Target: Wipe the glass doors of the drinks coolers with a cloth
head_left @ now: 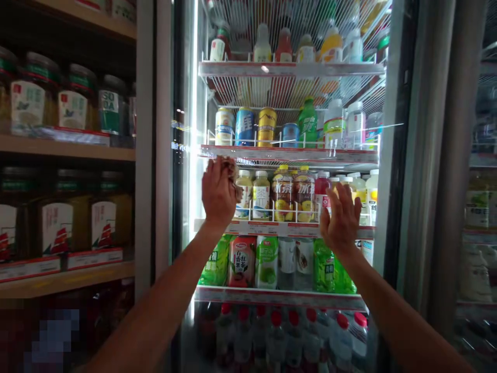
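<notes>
My left hand is raised and closed around a crumpled brownish cloth, held up to the glass door of a lit drinks fridge. Behind that hand stand pale tea bottles on the middle shelf. To the right my right hand is lifted with its fingers spread and nothing in it. It is in front of the same glass, before a pink-red bottle and pale bottles. Whether its fingertips touch the glass I cannot tell.
Cans and bottles line the upper fridge shelves; red-capped bottles fill the bottom. Left of the metal frame, wooden shelves hold dark jars and bottles. Another glass-fronted cooler stands at the far right.
</notes>
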`<state>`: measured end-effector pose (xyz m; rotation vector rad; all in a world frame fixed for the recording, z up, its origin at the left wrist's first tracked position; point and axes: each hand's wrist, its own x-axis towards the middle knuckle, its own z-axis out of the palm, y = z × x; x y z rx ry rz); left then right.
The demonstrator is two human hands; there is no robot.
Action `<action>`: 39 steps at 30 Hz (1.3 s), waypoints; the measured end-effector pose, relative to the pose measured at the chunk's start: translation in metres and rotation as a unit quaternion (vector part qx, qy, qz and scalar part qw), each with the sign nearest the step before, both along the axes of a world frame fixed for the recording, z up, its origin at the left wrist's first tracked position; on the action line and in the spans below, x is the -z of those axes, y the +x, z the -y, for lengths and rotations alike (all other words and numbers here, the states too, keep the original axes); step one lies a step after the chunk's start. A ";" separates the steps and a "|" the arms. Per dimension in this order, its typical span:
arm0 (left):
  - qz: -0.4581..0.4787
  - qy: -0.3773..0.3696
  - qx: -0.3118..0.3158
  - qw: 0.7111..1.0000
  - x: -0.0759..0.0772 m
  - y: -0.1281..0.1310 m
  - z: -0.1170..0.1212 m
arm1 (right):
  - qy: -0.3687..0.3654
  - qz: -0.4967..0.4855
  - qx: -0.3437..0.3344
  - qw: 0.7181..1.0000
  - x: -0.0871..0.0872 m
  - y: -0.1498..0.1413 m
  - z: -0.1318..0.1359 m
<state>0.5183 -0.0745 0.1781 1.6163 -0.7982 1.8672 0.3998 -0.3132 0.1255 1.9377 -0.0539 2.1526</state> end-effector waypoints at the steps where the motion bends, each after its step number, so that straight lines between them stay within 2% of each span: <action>1: 0.003 0.018 0.000 1.000 0.001 -0.004 0.006 | -0.002 -0.004 0.000 1.000 0.000 0.000 0.000; 4: 0.014 0.103 -0.011 0.995 0.008 -0.022 0.036 | -0.009 -0.014 -0.004 1.000 0.001 0.000 0.001; 6: 0.020 0.128 -0.014 0.992 0.010 -0.025 0.040 | -0.018 -0.026 -0.004 1.000 0.000 -0.003 0.005; 8: 0.030 0.118 -0.015 0.992 0.005 -0.014 0.020 | -0.026 -0.033 0.001 0.999 -0.001 -0.006 0.010; 11: 0.024 0.025 -0.010 0.999 -0.005 0.011 -0.020 | -0.016 -0.031 0.016 0.999 -0.001 -0.009 0.015; 12: 0.018 -0.006 -0.004 1.000 -0.006 0.015 -0.025 | -0.010 -0.030 0.021 0.999 -0.001 -0.010 0.015; 14: 0.022 -0.011 0.020 1.000 0.000 0.012 -0.012 | -0.004 -0.035 0.029 0.999 -0.001 -0.010 0.015; 16: 0.059 0.075 0.048 0.994 0.013 -0.002 0.016 | -0.002 -0.042 0.033 0.999 0.000 -0.010 0.015; 18: 0.112 0.217 0.057 0.968 0.023 -0.014 0.035 | -0.001 -0.050 0.036 0.998 0.000 -0.010 0.016; 19: 0.124 0.252 0.052 0.958 0.024 -0.014 0.036 | -0.001 -0.053 0.036 0.998 0.000 -0.010 0.017; 20: 0.124 0.255 0.043 0.958 0.021 -0.011 0.029 | -0.001 -0.053 0.036 0.998 0.000 -0.010 0.017; 22: 0.087 0.157 0.016 0.984 0.005 0.003 0.002 | 0.000 -0.050 0.034 0.998 0.001 -0.010 0.017; 23: 0.055 0.066 0.003 0.996 -0.005 0.010 -0.012 | 0.001 -0.049 0.034 0.998 0.001 -0.010 0.017; 24: 0.030 -0.018 -0.006 0.999 -0.014 0.015 -0.022 | 0.003 -0.048 0.035 0.998 0.001 -0.010 0.016; 25: 0.014 -0.060 -0.007 0.998 -0.020 0.017 -0.026 | 0.005 -0.046 0.035 0.998 0.002 -0.010 0.016; 27: 0.019 -0.020 0.002 1.000 -0.021 0.010 -0.014 | 0.004 -0.043 0.035 0.998 0.002 -0.010 0.015; 29: 0.062 0.092 0.026 0.993 -0.012 -0.004 0.011 | 0.000 -0.043 0.031 0.999 0.002 -0.011 0.016; 30: 0.097 0.172 0.036 0.980 -0.007 -0.009 0.021 | -0.004 -0.042 0.028 0.999 0.002 -0.011 0.017; 31: 0.111 0.216 0.034 0.969 -0.005 -0.011 0.025 | -0.009 -0.043 0.026 0.999 0.003 -0.011 0.018; 33: 0.099 0.186 0.023 0.977 -0.009 -0.006 0.014 | -0.013 -0.043 0.025 0.999 0.003 -0.011 0.019; 35: 0.042 0.047 0.010 0.998 -0.022 0.006 -0.011 | -0.009 -0.041 0.025 0.999 0.004 -0.010 0.019; 36: 0.017 -0.027 0.006 0.999 -0.028 0.011 -0.022 | -0.005 -0.040 0.024 0.999 0.004 -0.010 0.018; 38: 0.006 -0.057 0.005 0.998 -0.031 0.014 -0.026 | 0.000 -0.037 0.025 0.999 0.004 -0.010 0.017; 39: 0.014 -0.032 0.009 0.999 -0.028 0.011 -0.020 | 0.000 -0.034 0.025 0.999 0.004 -0.009 0.017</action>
